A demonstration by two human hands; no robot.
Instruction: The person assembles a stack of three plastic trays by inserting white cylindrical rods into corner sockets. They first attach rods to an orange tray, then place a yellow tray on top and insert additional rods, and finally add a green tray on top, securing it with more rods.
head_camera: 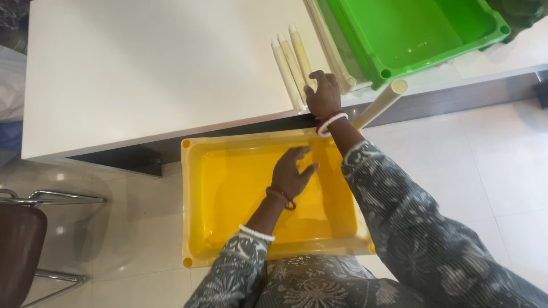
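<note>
Across the top of the view, the broad white rectangular table (pixel 142 74) takes up most of the space, its dark front edge running just above the person's lap. Below that edge sits the shallow yellow plastic tray (pixel 197 228), apparently resting on the person's knees and pushed up against the table, which would keep it within reach of both arms. On the table's far right corner a deep green plastic bin (pixel 456 40) stands tilted across the edge, with a flat cream panel (pixel 334 54) tucked along its left side. At the left of the frame, part of a dark chair with a chrome frame (pixel 25 239) stands on the glossy pale tiled floor (pixel 502 171). A cream tube with an open round end (pixel 381 104) juts out from under the right wrist, angled off the table edge; what supports it cannot be told. Three slim cream rods (pixel 290 60) lie side by side on the table near the green bin. The right hand (pixel 323 94) rests on their near ends, fingers curled over them, though whether it truly grips one cannot be told. The left hand (pixel 291 174) hovers inside the yellow tray, open with fingers spread, holding nothing.
</note>
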